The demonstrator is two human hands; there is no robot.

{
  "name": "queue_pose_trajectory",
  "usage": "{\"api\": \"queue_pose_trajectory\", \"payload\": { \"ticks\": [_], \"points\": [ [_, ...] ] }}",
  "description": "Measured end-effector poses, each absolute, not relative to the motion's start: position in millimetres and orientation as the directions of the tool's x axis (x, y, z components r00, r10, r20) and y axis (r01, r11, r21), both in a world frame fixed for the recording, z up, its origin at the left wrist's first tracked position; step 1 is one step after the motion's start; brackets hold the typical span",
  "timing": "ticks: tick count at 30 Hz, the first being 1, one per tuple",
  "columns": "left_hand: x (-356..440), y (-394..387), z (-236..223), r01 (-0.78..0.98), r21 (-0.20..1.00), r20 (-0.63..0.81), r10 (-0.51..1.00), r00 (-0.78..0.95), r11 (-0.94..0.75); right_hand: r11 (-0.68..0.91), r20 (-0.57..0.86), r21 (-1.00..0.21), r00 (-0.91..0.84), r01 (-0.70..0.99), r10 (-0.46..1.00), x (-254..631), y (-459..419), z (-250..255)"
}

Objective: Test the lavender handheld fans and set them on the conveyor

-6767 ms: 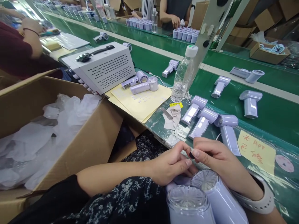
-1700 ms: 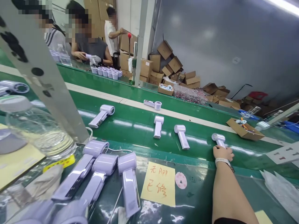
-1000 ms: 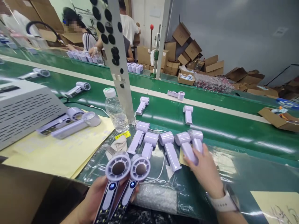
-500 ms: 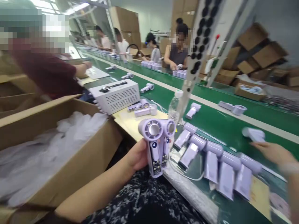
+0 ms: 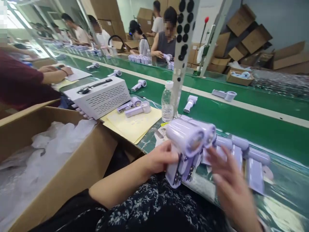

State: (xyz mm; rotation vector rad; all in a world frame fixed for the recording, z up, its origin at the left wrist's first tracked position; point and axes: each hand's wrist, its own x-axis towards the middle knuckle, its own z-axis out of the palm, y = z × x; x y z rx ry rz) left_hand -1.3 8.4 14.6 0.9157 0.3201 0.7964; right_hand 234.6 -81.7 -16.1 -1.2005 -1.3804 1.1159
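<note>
My left hand is closed around two lilac handheld fans, held upright side by side over my lap. Their round heads point right, and circuit parts show along the open handles. My right hand is just right of them, blurred by motion, with its fingers apart and nothing visible in it. Behind that hand a row of several lilac fans lies on the bench, the rightmost fan lying with its handle toward me. Part of the row is hidden by my right hand and the held fans.
A cardboard box with white plastic bags stands at left. On the bench are a grey vented metal case, yellow paper with two fans, and a water bottle. A metal post rises beside the green belt. Co-workers sit beyond.
My right hand has come back from the belt toward the fans in my left hand. The fan it touched there is gone from that spot. The held fans have turned to face right.
</note>
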Motion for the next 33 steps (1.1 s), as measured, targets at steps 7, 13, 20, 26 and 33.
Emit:
{"api": "queue_pose_trajectory", "payload": {
  "ticks": [7, 13, 20, 26, 33],
  "points": [
    [-33, 18, 7, -0.475, 0.871, 0.02, 0.957, 0.289, 0.125, -0.096, -0.067, -0.976, -0.151, -0.196, 0.986, 194, -50, -8],
    [-35, -4, 9, -0.579, 0.761, -0.039, 0.912, 0.408, 0.292, -0.057, -0.021, -0.916, -0.095, -0.397, 0.995, 178, -42, 0],
    [-24, -15, 7, -0.497, 0.819, 0.069, 0.81, 0.583, 0.287, -0.081, -0.019, -0.909, -0.154, -0.41, 0.988, 178, -62, -3],
    [-12, -8, -1, -0.398, 0.882, 0.03, 0.812, 0.583, 0.253, -0.114, -0.1, -0.906, -0.055, -0.407, 0.993, 179, -64, -8],
    [-9, -13, 5, -0.422, 0.848, 0.019, 0.778, 0.628, 0.32, -0.144, -0.121, -0.887, -0.081, -0.439, 0.989, 177, -65, -11]
  ]
}}
